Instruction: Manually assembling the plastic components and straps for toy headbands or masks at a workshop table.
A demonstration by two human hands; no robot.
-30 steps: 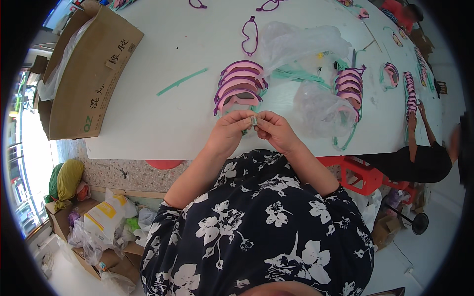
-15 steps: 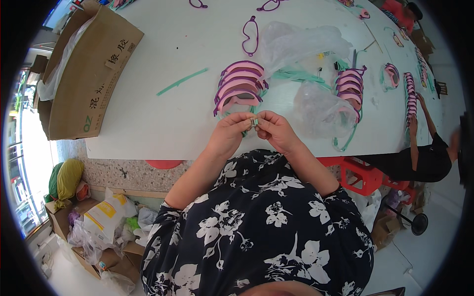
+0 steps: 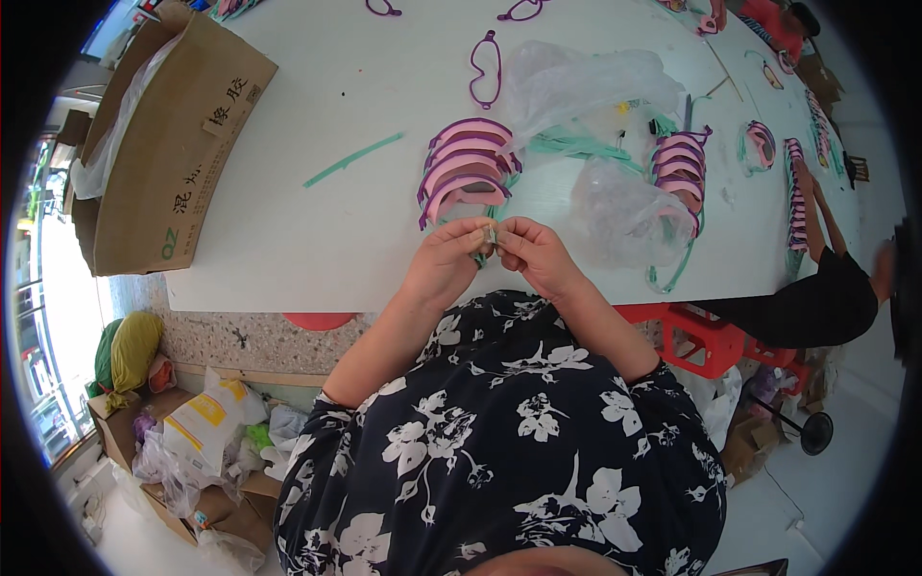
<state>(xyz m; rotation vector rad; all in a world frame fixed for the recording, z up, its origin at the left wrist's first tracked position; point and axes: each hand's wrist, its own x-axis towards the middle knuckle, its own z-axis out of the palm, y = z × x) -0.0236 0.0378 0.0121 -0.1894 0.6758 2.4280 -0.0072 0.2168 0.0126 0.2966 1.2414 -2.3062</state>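
My left hand (image 3: 449,252) and my right hand (image 3: 534,252) meet at the table's front edge, thumbs and fingers pinched together. Between them is the end of a green goggle strap (image 3: 491,235), with a small pale piece that the fingertips partly cover. Just beyond my hands lies a row of overlapping pink and purple goggles (image 3: 468,171), several of them, with green straps along the right side. The nearest pair almost touches my fingers.
A large cardboard box (image 3: 182,154) stands at the left. Right of the goggles lie clear plastic bags (image 3: 629,213), a bundle of green straps (image 3: 581,146) and a second goggle row (image 3: 680,173). A loose strap (image 3: 352,159) and a purple frame (image 3: 487,70) are nearby. A co-worker's arms (image 3: 824,211) reach in at right.
My hands stay in place while the small piece between my fingertips has turned slightly. The nearest goggles have shifted a little. At right, the co-worker's arms have moved along their goggle row.
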